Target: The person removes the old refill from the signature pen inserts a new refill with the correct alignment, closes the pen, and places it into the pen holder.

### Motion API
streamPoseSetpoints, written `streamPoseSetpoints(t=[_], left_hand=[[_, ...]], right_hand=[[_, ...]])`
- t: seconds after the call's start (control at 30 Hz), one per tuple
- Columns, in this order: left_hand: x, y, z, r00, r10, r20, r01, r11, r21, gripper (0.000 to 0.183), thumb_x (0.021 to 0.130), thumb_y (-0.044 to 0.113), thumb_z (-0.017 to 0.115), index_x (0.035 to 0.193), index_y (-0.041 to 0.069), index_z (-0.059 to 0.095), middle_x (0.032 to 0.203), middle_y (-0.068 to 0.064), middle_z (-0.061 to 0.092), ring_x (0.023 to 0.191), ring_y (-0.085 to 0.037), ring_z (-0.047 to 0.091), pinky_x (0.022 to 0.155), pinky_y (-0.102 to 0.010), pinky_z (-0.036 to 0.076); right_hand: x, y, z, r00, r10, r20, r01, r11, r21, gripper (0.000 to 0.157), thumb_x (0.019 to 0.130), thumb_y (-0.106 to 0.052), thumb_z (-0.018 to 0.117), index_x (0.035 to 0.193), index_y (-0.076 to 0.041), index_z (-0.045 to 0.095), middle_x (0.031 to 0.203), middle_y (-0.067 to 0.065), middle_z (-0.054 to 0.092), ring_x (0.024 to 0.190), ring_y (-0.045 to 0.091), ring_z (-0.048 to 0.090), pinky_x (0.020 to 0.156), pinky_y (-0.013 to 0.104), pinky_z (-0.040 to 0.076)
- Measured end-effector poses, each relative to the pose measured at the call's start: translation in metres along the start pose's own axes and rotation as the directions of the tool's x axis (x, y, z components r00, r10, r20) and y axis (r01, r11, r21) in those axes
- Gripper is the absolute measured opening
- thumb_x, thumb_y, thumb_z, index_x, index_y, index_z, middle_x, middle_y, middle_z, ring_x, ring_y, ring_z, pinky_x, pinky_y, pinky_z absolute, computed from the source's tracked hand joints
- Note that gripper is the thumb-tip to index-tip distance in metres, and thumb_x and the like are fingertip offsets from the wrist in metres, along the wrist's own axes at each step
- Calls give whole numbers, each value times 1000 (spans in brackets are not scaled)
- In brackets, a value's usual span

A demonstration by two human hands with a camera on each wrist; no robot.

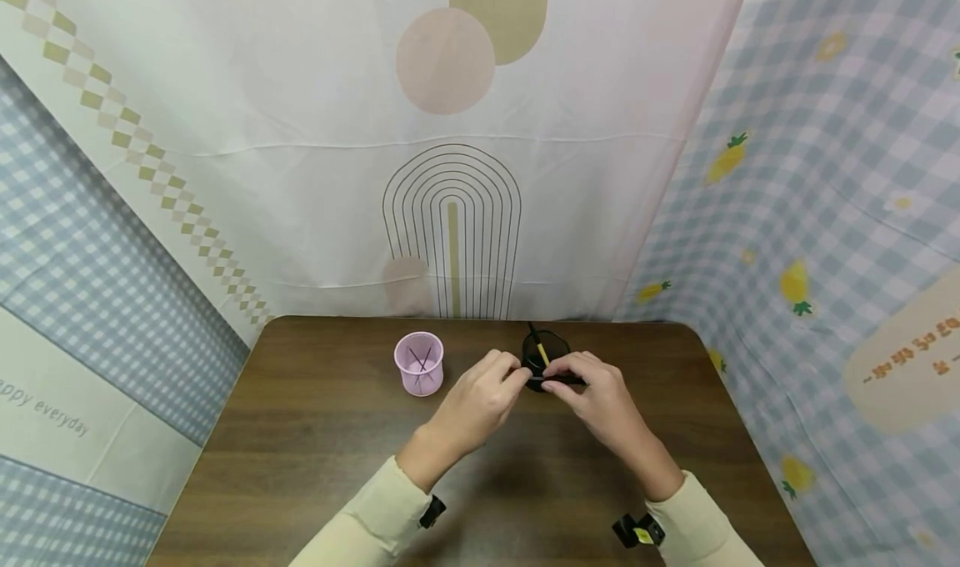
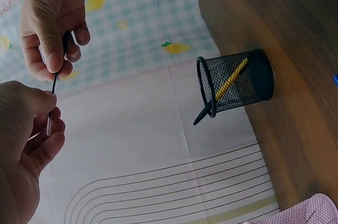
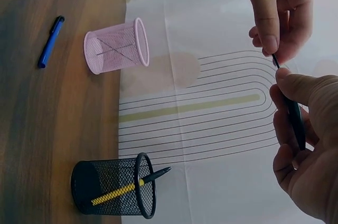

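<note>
Two hands share a slim black pen over the table

From where I stand, the right hand (image 1: 600, 396) grips the thick end of a black pen (image 3: 297, 123), while the left hand (image 2: 21, 134) pinches the thin rod (image 2: 55, 82) running out of it, pale at its tip. The pen is up in the air between them, off the wooden table (image 1: 322, 450) and apart from the black mesh cup (image 2: 261, 76), where a yellow-and-black pen (image 2: 228, 84) leans.

I'd expect it to be light and stiff, the smooth barrel a little slippery. The rod looks the easier part to bend, so I'd pinch it close to the barrel and hold the thick part firmly.
</note>
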State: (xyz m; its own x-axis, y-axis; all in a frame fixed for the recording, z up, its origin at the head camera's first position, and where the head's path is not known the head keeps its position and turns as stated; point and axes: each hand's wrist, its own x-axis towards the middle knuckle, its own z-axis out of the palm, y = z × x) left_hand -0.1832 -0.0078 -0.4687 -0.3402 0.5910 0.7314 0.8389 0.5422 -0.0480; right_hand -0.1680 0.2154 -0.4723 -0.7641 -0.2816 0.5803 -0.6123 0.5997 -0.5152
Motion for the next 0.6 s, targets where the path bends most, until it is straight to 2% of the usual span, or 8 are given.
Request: streamPoseSetpoints(t=[0.17,0.33,0.6], left_hand=[[1,1,-1,1000,6,9,-7,1000,21,16,87,-4,70,99,6,72,95,-5,61,86,-17,59,75,-26,54],[1,1,-2,1000,13,17,-13,999,32,16,89,-4,67,100,6,72,95,-5,62,87,-18,59,76,-26,55],[0,0,-5,1000,19,9,-20,998,56,20,83,-5,72,99,6,72,95,-5,61,86,-19,58,76,-27,53]], right_hand=[[0,-1,1,1000,-17,-18,17,1000,2,27,77,-2,87,96,-17,73,91,-6,71,82,10,65,67,25,55],[1,-4,0,1000,-9,0,9,1000,-6,25,79,-4,87,96,-17,73,92,-6,71,83,8,64,67,21,53],[0,-2,1,1000,-12,10,12,1000,-12,23,80,-3,86,96,-16,73,91,-4,72,82,8,64,65,17,52]])
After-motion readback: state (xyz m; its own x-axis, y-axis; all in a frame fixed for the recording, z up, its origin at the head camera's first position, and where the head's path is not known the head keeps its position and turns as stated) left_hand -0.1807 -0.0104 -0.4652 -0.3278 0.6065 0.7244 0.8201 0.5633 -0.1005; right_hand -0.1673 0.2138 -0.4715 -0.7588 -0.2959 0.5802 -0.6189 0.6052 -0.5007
